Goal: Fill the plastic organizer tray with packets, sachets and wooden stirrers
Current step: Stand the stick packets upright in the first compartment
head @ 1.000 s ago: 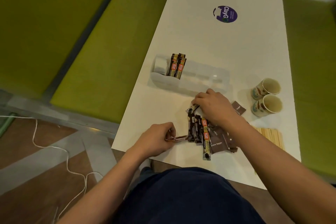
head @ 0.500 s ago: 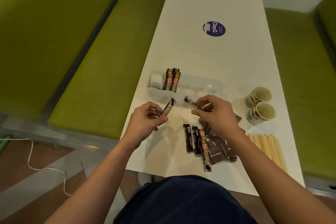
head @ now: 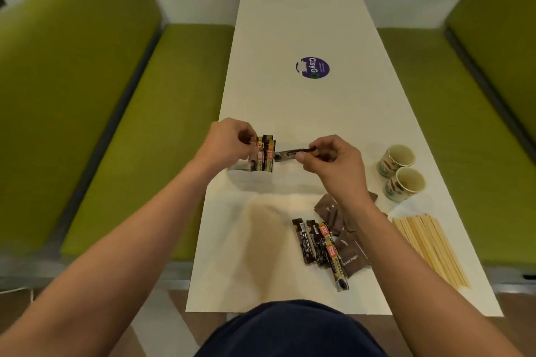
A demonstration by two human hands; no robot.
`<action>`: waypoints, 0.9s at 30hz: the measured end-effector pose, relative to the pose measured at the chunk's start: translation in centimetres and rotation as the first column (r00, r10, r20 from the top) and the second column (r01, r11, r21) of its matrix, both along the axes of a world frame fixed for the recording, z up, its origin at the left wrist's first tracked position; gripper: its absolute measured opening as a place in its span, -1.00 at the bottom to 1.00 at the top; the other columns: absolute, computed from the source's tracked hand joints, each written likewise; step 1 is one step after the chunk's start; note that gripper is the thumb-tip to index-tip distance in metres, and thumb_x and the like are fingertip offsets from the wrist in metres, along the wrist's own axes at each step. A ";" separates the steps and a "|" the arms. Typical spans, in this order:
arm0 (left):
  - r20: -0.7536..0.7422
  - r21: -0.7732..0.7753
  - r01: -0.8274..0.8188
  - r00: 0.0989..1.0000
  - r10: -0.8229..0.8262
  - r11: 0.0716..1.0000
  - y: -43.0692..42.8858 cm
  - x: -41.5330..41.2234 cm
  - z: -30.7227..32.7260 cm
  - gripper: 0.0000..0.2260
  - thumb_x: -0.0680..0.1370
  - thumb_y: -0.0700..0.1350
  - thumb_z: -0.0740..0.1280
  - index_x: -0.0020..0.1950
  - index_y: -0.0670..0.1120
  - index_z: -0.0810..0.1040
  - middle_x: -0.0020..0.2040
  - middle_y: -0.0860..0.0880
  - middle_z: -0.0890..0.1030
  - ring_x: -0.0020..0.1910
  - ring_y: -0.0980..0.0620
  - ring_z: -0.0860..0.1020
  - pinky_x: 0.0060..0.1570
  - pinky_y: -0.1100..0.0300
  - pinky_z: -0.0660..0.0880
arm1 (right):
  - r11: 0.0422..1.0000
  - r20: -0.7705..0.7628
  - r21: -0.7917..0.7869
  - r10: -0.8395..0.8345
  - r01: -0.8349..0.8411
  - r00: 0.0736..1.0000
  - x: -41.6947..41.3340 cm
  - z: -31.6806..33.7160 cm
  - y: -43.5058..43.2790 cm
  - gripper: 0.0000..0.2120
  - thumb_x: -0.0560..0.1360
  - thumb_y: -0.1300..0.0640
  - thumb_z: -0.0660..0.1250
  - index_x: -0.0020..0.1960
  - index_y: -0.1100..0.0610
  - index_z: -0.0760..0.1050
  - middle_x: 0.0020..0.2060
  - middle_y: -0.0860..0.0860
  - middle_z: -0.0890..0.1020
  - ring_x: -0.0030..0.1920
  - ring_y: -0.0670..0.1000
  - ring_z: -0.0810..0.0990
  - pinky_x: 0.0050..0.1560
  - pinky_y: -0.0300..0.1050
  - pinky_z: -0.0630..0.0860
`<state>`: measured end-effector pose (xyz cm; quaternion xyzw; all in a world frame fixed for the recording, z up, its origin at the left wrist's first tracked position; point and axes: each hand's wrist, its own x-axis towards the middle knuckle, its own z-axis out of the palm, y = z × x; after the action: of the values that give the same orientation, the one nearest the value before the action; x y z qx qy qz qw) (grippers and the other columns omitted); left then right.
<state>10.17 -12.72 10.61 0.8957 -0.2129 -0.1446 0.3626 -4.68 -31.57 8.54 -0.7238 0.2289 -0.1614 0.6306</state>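
The clear plastic organizer tray (head: 240, 166) sits near the table's left edge, largely hidden behind my hands. Several coffee stick packets (head: 266, 153) stand upright in its left part. My left hand (head: 232, 142) hovers over them and pinches a stick packet (head: 254, 141) at their tops. My right hand (head: 333, 165) holds another stick packet (head: 293, 152) level, pointing left toward the tray. Three more stick packets (head: 319, 246) and several brown sugar sachets (head: 345, 243) lie near the front edge. Wooden stirrers (head: 429, 246) lie in a bundle at the right.
Two patterned paper cups (head: 401, 171) stand right of my right hand. A purple round sticker (head: 312, 67) marks the white table (head: 290, 101) farther back. Green bench seats (head: 139, 130) flank the table on both sides.
Both hands moved forward from the table's middle to the tray. The left hand brought its packet over the upright packets; the right hand's packet now points at the tray.
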 end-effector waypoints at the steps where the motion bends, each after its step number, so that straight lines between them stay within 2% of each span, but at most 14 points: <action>1: -0.011 0.048 0.049 0.999 -0.048 0.998 -0.5 0.6 -0.1 -0.81 0.42 -0.24 0.56 0.01 -0.12 0.70 -0.22 -0.02 0.68 -0.28 0.00 0.69 -0.27 0.21 0.62 | 0.999 0.003 -0.023 -0.026 0.026 1.000 0.5 0.1 0.2 -0.76 0.39 0.16 0.64 -0.05 0.16 0.62 -0.29 0.00 0.71 -0.29 0.02 0.71 -0.08 0.06 0.71; 4: -0.046 0.112 0.129 0.991 -0.124 0.985 -1.6 2.1 -0.7 -0.77 0.41 -0.26 0.56 0.05 -0.15 0.71 -0.22 -0.07 0.70 -0.28 -0.05 0.71 -0.42 0.36 0.53 | 0.991 -0.029 -0.123 -0.064 0.060 0.998 1.8 0.0 0.5 -0.81 0.37 0.12 0.65 -0.13 0.15 0.67 -0.35 -0.04 0.70 -0.34 0.06 0.70 -0.13 0.09 0.69; 8: -0.057 0.091 0.139 0.989 -0.134 0.986 -2.8 3.3 -1.3 -0.79 0.38 -0.27 0.56 0.00 -0.16 0.72 -0.25 -0.09 0.70 -0.35 -0.01 0.66 -0.23 0.19 0.67 | 0.979 -0.068 -0.195 -0.067 0.053 0.995 3.2 0.3 0.9 -0.86 0.35 0.06 0.66 -0.21 0.02 0.70 -0.33 -0.04 0.71 -0.25 0.07 0.70 -0.11 0.05 0.64; 11: -0.067 0.105 0.141 0.989 -0.135 0.984 -3.0 3.7 -2.0 -0.79 0.36 -0.26 0.58 -0.03 -0.15 0.71 -0.27 -0.08 0.67 -0.36 0.01 0.64 -0.28 0.22 0.62 | 0.975 -0.118 -0.219 -0.064 0.037 0.991 4.0 0.3 0.8 -0.85 0.34 0.06 0.66 -0.18 0.04 0.71 -0.30 -0.06 0.71 -0.22 0.01 0.69 -0.12 -0.03 0.59; 15: -0.026 0.177 0.139 0.990 -0.137 0.974 -2.5 3.6 -3.8 -0.70 0.34 -0.22 0.61 -0.01 -0.11 0.60 -0.17 -0.10 0.66 -0.22 -0.04 0.65 -0.33 0.21 0.50 | 0.970 -0.247 -0.229 0.019 -0.077 0.969 4.8 0.4 0.7 -0.84 0.36 0.07 0.64 -0.12 0.07 0.72 -0.28 -0.03 0.71 -0.29 -0.08 0.60 -0.35 -0.26 0.47; 17: 0.019 0.171 0.137 0.990 -0.143 0.976 -2.3 3.1 -4.6 -0.69 0.35 -0.23 0.59 -0.01 -0.11 0.54 -0.17 -0.09 0.63 -0.22 -0.07 0.60 -0.32 0.11 0.53 | 0.973 -0.288 -0.202 0.050 -0.111 0.956 5.2 0.2 0.6 -0.90 0.41 0.11 0.59 -0.11 0.07 0.73 -0.30 -0.03 0.68 -0.37 -0.12 0.53 -0.44 -0.31 0.38; 19: 0.074 0.155 0.136 0.986 -0.149 0.978 -2.2 2.7 -5.1 -0.66 0.36 -0.22 0.57 0.02 -0.09 0.50 -0.14 -0.06 0.55 -0.20 -0.11 0.57 -0.28 -0.03 0.59 | 0.965 -0.310 -0.210 0.085 -0.156 0.947 5.7 0.2 0.5 -0.96 0.45 0.13 0.53 -0.10 0.05 0.71 -0.31 -0.01 0.69 -0.38 -0.08 0.55 -0.42 -0.21 0.41; 22: 0.157 0.162 0.154 0.971 -0.179 0.975 -1.9 2.3 -5.5 -0.65 0.38 -0.19 0.56 0.06 -0.08 0.49 -0.04 -0.08 0.50 -0.13 -0.12 0.53 -0.19 -0.02 0.54 | 0.927 -0.332 -0.295 0.127 -0.231 0.935 6.8 0.1 0.4 -0.90 0.49 0.12 0.49 0.01 0.04 0.67 -0.25 -0.01 0.73 -0.23 -0.05 0.72 -0.21 -0.10 0.61; 25: 0.179 0.158 0.145 0.969 -0.173 0.977 -1.4 2.2 -6.0 -0.73 0.42 -0.15 0.53 0.06 -0.07 0.53 -0.02 -0.05 0.50 -0.11 -0.08 0.52 -0.12 -0.02 0.54 | 0.872 -0.385 -0.377 0.159 -0.312 0.909 7.9 -0.4 0.5 -0.84 0.50 0.11 0.50 0.08 0.06 0.67 -0.23 -0.04 0.74 -0.19 -0.09 0.72 -0.19 -0.13 0.63; 27: 0.187 0.162 0.119 0.971 -0.149 0.980 -1.0 2.0 -6.0 -0.76 0.46 -0.12 0.49 0.09 -0.07 0.57 -0.01 -0.03 0.49 -0.07 -0.04 0.51 -0.09 0.00 0.53 | 0.822 -0.435 -0.413 0.200 -0.392 0.878 8.8 -1.2 0.7 -0.79 0.50 0.09 0.51 0.13 0.06 0.70 -0.21 -0.04 0.72 -0.14 -0.04 0.71 -0.22 -0.21 0.54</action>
<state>12.21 -13.76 4.60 0.9138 -0.2967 -0.0947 0.2606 4.16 -30.85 7.30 -0.9033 0.1785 0.0285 0.3891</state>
